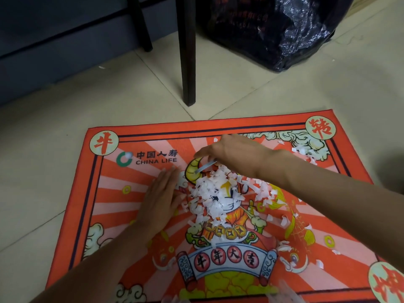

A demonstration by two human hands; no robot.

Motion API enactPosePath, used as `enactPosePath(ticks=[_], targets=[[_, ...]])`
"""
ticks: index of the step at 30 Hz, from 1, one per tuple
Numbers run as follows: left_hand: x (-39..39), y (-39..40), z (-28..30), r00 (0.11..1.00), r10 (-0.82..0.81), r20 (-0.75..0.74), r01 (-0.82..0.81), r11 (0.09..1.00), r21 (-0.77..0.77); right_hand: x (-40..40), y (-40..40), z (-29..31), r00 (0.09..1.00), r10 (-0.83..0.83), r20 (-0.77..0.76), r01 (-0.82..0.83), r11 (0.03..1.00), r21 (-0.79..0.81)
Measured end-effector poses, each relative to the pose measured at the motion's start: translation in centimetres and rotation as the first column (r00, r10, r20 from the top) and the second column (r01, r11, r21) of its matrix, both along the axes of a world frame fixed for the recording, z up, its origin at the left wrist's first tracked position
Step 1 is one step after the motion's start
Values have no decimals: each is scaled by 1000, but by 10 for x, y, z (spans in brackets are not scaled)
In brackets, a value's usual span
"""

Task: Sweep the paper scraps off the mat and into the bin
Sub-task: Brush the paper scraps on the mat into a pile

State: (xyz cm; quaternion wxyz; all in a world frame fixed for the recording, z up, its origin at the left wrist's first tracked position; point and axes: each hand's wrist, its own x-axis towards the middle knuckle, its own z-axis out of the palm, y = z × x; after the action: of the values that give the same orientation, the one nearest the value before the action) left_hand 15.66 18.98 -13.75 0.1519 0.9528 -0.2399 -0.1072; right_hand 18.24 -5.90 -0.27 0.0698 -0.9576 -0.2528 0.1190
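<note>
A red-orange printed mat (140,171) lies on the tiled floor. A heap of white paper scraps (215,193) sits near its middle, with loose scraps (303,153) scattered toward the right and far right corner. My left hand (160,197) lies flat on the mat, fingers together, its edge against the left side of the heap. My right hand (231,155) hovers over the far side of the heap, fingers curled down, with a thin strip of paper (205,166) under the fingertips. A black plastic bin bag (284,29) stands on the floor beyond the mat.
A dark furniture leg (188,62) stands on the tiles just beyond the mat's far edge, and a second leg (141,25) further back left. A dark wall panel (54,51) runs along the far left. One stray scrap (101,67) lies on the floor.
</note>
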Motion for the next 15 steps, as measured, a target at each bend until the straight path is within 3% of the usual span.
enactPosePath(ticks=[8,15], targets=[[10,-10,-6,999,-45,14,45,999,17,27,-28,7,996,-78,35,76,996,50],[22,-22,-10,999,-42,-4,42,999,4,61,-42,7,968,-240,76,246,965,-86]])
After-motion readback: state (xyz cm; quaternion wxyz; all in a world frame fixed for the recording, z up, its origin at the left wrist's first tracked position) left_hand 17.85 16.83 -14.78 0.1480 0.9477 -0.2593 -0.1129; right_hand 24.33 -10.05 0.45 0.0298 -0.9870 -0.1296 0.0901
